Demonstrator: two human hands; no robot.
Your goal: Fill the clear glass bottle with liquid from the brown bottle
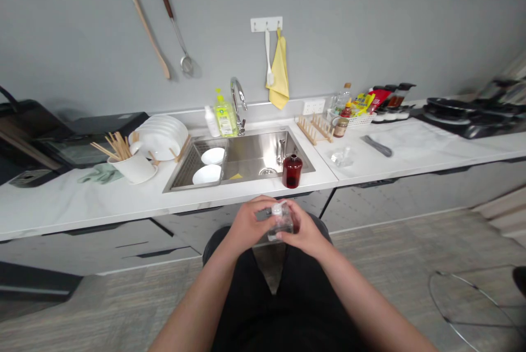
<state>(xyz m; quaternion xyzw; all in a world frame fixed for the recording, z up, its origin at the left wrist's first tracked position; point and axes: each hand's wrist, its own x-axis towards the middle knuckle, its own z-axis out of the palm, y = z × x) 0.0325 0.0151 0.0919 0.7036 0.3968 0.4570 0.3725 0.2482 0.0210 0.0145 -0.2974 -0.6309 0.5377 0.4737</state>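
Observation:
In front of my lap, below the counter edge, I hold a small clear bottle with a white top (282, 227) that looks like a pump. My left hand (251, 225) is closed around its left side, with the thumb and finger near the white top. On the other side, my right hand (304, 231) grips the bottle's body. Part of the bottle is hidden by my fingers. Just beyond my hands, a dark red bottle (292, 172) with an uncovered neck stands upright at the counter's front edge, beside the sink.
White bowls (207, 175) sit in a rack in the steel sink (250, 149). Behind are a faucet (236, 97) and a green soap bottle (225, 117). Plates (162, 135) and a chopstick holder (133, 168) stand left; a wooden rack (315, 128) and clear plastic (342, 157) lie right.

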